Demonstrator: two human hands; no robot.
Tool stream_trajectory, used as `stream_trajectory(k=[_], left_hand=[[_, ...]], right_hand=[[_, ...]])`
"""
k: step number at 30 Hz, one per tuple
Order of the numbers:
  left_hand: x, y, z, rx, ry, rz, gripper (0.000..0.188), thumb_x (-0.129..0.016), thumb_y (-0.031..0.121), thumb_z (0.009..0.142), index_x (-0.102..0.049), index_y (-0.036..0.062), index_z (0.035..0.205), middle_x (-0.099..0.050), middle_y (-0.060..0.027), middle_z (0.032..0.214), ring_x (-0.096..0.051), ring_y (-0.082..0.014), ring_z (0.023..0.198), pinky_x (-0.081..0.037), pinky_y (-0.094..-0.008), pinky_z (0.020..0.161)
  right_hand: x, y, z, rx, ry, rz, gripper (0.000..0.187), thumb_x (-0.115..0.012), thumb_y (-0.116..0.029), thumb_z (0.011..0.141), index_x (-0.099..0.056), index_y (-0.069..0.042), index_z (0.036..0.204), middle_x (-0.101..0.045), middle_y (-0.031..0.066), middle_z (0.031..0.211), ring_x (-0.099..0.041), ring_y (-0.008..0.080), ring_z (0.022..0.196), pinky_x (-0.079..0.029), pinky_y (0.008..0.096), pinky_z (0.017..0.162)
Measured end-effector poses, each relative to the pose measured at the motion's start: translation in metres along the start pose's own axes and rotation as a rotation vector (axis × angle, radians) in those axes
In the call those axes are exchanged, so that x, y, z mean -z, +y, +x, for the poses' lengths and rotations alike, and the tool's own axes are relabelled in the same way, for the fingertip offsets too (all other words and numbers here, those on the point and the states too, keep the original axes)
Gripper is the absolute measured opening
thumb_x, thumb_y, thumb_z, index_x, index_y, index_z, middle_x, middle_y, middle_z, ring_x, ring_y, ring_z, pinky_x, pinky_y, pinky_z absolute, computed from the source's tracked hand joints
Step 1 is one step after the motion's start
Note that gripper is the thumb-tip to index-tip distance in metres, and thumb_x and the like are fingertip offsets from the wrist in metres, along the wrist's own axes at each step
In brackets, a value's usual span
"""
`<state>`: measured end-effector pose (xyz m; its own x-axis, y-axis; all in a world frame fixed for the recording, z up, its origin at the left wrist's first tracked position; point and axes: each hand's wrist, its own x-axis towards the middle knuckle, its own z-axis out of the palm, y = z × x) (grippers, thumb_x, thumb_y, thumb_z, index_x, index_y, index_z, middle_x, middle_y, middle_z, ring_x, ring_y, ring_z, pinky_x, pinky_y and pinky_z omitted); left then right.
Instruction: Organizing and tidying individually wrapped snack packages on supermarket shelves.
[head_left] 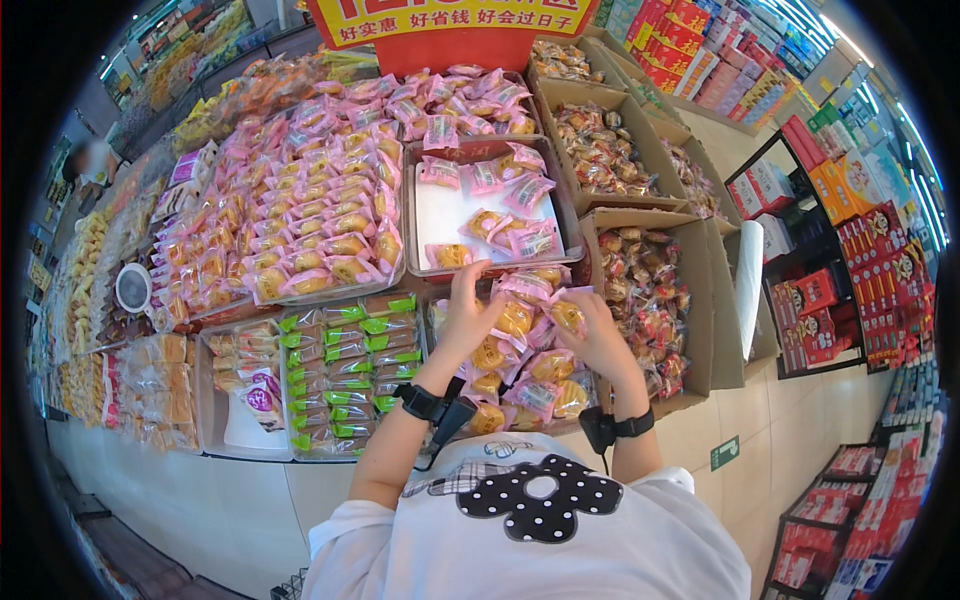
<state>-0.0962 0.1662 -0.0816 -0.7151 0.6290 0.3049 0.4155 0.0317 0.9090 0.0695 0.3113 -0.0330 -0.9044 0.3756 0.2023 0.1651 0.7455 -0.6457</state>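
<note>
Here's the right hand (606, 335), fingers closed around a pink-wrapped pastry (568, 317), right over the near heap of pink-wrapped pastries (547, 368) at the front of the display! The left hand (470, 315) is up at that heap's left side, fingertips by the front edge of a partly filled tray (432, 212); whether it grips anything, I can't tell. That tray shows plenty of white bottom, with loose packets at its back and front. Off to the left, a big tray of pink packets (330, 230) sits in tight rows, green-ended snack packs (350, 375) just in front. And on the right, cardboard boxes (700, 300) brim with small wrapped snacks (640, 290)!
</note>
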Motion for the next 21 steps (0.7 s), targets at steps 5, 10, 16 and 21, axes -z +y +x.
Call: stream_trajectory(k=[5, 10, 16, 21], left_hand=[[0.035, 0.006, 0.05, -0.245, 0.124, 0.256, 0.039, -0.061, 0.009, 0.074, -0.05, 0.0047, 0.111, -0.05, -0.0127, 0.109, -0.048, -0.0279, 0.104, -0.038, -0.0354, 0.088], [0.027, -0.051, 0.069, -0.067, -0.092, 0.705, 0.051, -0.061, 0.021, 0.07, -0.046, 0.0154, 0.119, -0.046, -0.0161, 0.117, -0.046, -0.0347, 0.105, -0.041, -0.0443, 0.085], [0.005, -0.044, 0.089, 0.318, -0.262, 0.742, 0.072, -0.065, 0.024, 0.067, -0.032, 0.028, 0.13, -0.036, -0.015, 0.127, -0.04, -0.0395, 0.111, -0.038, -0.0539, 0.086], [-0.003, -0.048, 0.106, 0.362, -0.308, 0.712, 0.079, -0.072, 0.02, 0.062, -0.03, 0.03, 0.129, -0.029, -0.0088, 0.129, -0.035, -0.0355, 0.115, -0.038, -0.0578, 0.081]], right_hand=[[0.031, -0.02, 0.064, 0.09, 0.057, 0.027, 0.041, -0.063, -0.011, 0.076, -0.048, -0.005, 0.113, -0.049, 0.0162, 0.109, -0.047, 0.0313, 0.105, -0.038, 0.036, 0.089], [-0.024, 0.004, 0.139, 0.167, 0.0, -0.284, 0.057, -0.068, -0.025, 0.07, -0.042, -0.013, 0.119, -0.047, 0.0147, 0.113, -0.049, 0.036, 0.099, -0.045, 0.0431, 0.079], [-0.084, 0.03, 0.164, -0.18, -0.309, -0.569, 0.077, -0.072, -0.036, 0.063, -0.033, -0.016, 0.128, -0.045, 0.015, 0.115, -0.045, 0.0389, 0.104, -0.044, 0.0548, 0.075], [-0.099, 0.041, 0.17, -0.287, -0.188, -0.485, 0.076, -0.073, -0.034, 0.061, -0.035, -0.018, 0.125, -0.047, 0.0118, 0.111, -0.043, 0.034, 0.106, -0.045, 0.0531, 0.074]])
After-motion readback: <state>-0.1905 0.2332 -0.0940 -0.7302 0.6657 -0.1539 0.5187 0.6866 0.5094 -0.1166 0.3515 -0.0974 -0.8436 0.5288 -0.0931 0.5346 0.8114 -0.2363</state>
